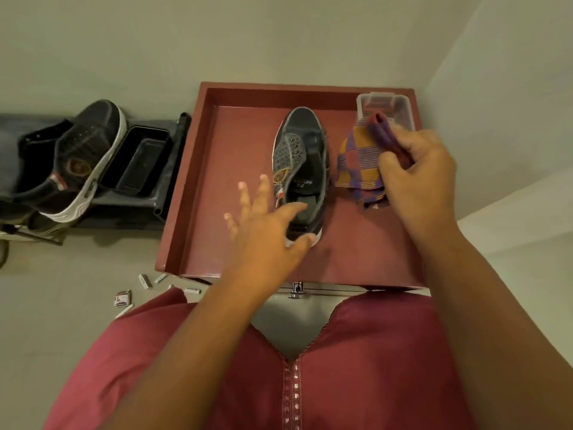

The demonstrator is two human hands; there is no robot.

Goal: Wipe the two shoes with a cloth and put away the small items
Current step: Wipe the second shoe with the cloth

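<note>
The checked cloth (359, 164) is gripped by the right hand (418, 169); the left hand (266, 221), fingers spread open, is held at the grey shoe (302, 169). If unsteadied, the shoe may be pushed across the tray (198, 187).

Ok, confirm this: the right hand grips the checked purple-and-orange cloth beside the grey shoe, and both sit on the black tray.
Wrong in one respect: the head view shows the right hand gripping the checked purple-and-orange cloth beside the grey shoe, but both are on the red tray, not a black one.

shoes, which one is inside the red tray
The grey shoe by the left hand; the other shoe lies tilted outside the red tray.
</note>
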